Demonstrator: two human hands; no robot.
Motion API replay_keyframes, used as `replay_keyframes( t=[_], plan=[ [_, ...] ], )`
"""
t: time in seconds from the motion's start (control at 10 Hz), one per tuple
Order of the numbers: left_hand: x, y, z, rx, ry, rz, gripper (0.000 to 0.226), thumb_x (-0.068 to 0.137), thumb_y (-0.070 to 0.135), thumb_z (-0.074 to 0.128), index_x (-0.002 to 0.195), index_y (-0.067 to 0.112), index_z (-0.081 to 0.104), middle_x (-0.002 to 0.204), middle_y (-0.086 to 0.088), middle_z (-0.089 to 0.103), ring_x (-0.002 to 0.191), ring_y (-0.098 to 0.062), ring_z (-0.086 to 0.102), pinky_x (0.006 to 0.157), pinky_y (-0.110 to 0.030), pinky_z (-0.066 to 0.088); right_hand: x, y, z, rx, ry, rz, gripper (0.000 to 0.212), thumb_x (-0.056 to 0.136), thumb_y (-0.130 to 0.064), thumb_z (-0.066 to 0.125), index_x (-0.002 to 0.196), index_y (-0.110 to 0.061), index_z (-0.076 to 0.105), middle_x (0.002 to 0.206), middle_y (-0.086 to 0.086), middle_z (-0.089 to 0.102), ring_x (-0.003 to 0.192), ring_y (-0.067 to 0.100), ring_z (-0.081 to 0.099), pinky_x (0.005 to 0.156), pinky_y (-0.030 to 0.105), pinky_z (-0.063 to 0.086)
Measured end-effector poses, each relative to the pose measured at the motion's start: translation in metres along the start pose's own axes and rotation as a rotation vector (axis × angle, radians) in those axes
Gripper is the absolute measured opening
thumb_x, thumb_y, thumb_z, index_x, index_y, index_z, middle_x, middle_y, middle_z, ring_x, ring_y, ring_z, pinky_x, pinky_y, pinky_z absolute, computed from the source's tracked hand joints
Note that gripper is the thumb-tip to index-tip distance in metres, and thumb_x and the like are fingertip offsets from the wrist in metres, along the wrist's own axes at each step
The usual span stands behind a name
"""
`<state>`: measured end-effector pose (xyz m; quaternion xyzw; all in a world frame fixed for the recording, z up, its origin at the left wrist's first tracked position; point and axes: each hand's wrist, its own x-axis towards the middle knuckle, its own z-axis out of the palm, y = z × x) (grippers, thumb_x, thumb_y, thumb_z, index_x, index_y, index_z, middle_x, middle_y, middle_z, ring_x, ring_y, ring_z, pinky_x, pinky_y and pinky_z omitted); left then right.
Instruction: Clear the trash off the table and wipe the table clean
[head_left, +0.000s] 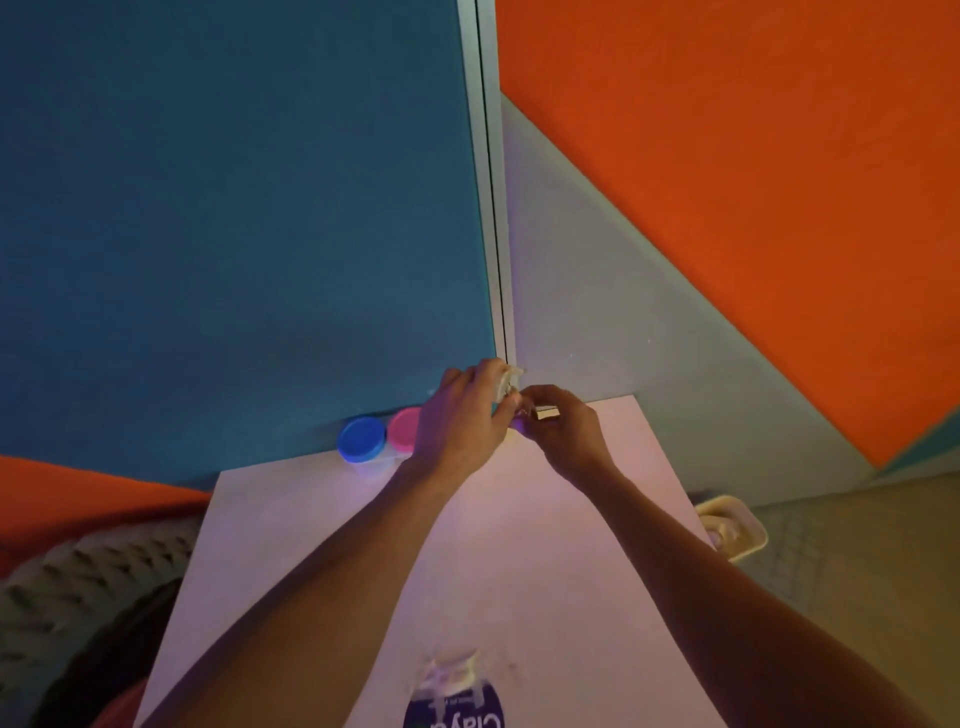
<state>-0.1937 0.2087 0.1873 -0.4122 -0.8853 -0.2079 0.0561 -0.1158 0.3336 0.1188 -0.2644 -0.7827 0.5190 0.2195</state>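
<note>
Meanwhile both hands' fingers pinch one pale scrap (506, 383) beside two tubs (362, 439) on the table (291, 525).

- I count two hands over the table: my left hand (462, 415) and my right hand (563, 428), meeting at the far edge.
- One pale scrap of trash (506, 382), pinched in the left fingers.
- One table (311, 519), pale pink on top.
- Two small tubs at its far edge: one with a blue lid (361, 439), one with a pink lid (405, 428).
- One spray bottle (454, 696) at the near edge, with a purple label.
- One cream bin (732, 525) on the floor, right of the table.
</note>
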Motion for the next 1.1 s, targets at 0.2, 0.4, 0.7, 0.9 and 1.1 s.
replay_keyframes(
  t=[0.2,0.4,0.7,0.9,1.1],
  plan=[
    [0.05,-0.022,0.056,0.01,-0.018,-0.007,0.038,0.095,0.044,0.063,0.127,0.026,0.054,0.114,-0.004,0.068,0.107,-0.024,0.059,0.077,-0.036,0.057,0.059,0.046,0.02,-0.105,0.051,0.055,0.024,0.081,-0.027,0.079,0.103,-0.03,0.072,0.103,-0.005,0.069,0.091,0.018,0.065,0.079,0.032,0.054],
    [0.077,-0.051,0.109,0.046,-0.072,0.03,0.037,0.093,0.044,0.064,0.124,0.025,0.056,0.11,-0.004,0.07,0.104,-0.027,0.06,0.082,-0.035,0.051,0.094,0.086,0.041,-0.205,0.021,0.118,0.024,0.082,-0.029,0.078,0.105,-0.032,0.072,0.107,-0.005,0.07,0.092,0.021,0.066,0.076,0.028,0.047],
    [0.083,-0.086,0.148,0.006,-0.146,-0.021,0.04,0.088,0.041,0.07,0.124,0.026,0.062,0.113,-0.007,0.066,0.11,-0.028,0.057,0.084,-0.036,0.052,0.106,0.131,0.077,-0.36,-0.046,0.179,0.03,0.083,-0.036,0.072,0.113,-0.038,0.069,0.112,-0.004,0.072,0.104,0.028,0.065,0.077,0.032,0.048],
    [0.078,-0.097,0.162,0.017,-0.106,-0.024,0.039,0.091,0.045,0.066,0.126,0.028,0.065,0.112,-0.005,0.067,0.107,-0.026,0.059,0.087,-0.038,0.052,0.106,0.141,0.088,-0.359,-0.047,0.197,0.034,0.082,-0.039,0.071,0.116,-0.038,0.066,0.113,-0.007,0.071,0.103,0.026,0.065,0.076,0.031,0.047],
    [0.076,-0.095,0.164,0.071,-0.092,-0.026,0.041,0.093,0.047,0.064,0.129,0.028,0.063,0.111,-0.004,0.07,0.113,-0.026,0.054,0.09,-0.037,0.045,0.108,0.135,0.084,-0.374,-0.081,0.197,0.039,0.088,-0.035,0.067,0.126,-0.031,0.062,0.122,-0.001,0.068,0.111,0.029,0.063,0.083,0.034,0.048]
  ],
)
